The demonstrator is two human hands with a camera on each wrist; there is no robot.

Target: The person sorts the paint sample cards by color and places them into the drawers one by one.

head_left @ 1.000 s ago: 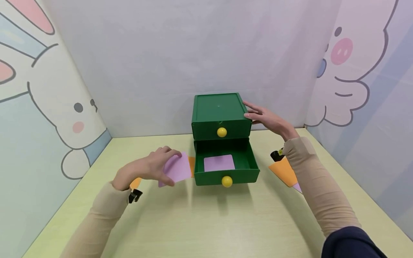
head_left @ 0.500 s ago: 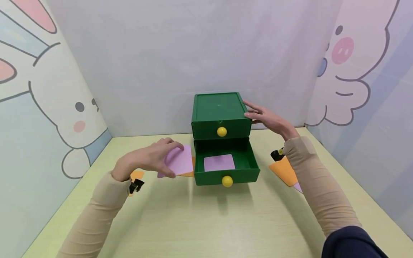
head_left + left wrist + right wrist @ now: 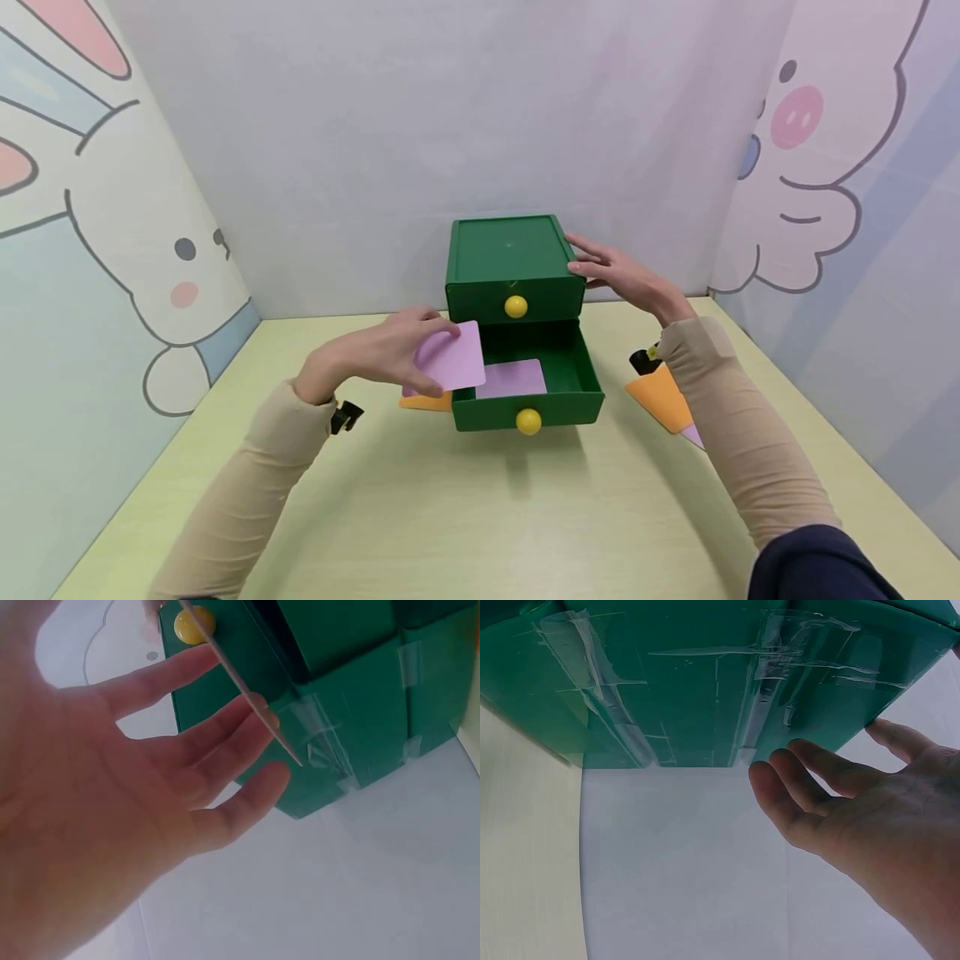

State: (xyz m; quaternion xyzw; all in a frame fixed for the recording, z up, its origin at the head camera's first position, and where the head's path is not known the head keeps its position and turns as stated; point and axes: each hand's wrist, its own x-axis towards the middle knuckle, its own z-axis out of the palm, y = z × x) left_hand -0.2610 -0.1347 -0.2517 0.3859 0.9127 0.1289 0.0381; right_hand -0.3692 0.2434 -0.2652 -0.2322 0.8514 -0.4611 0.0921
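My left hand (image 3: pixel 382 346) pinches a square lilac card (image 3: pixel 459 360) by its edges, thumb at the lower side and fingers at the top. The card overlaps the left wall of the pulled-out lower drawer (image 3: pixel 570 408). In the left wrist view the card (image 3: pixel 251 699) shows edge-on against the fingertips. Another lilac card (image 3: pixel 517 379) lies inside that drawer. My right hand (image 3: pixel 630 279) rests against the right side of the green drawer cabinet (image 3: pixel 508 250), fingers extended; the right wrist view shows its fingertips along the taped side wall.
The upper drawer (image 3: pixel 480 304), with a yellow knob (image 3: pixel 516 307), is closed. An orange card (image 3: pixel 427 402) lies left of the cabinet. Another orange card (image 3: pixel 662 400) and a lilac one (image 3: pixel 693 435) lie partly under my right forearm. A pale curtain wall stands behind.
My left hand has lifted the lilac card and carried it right, from beside the cabinet to the lower drawer's left wall. My right hand stays in place.
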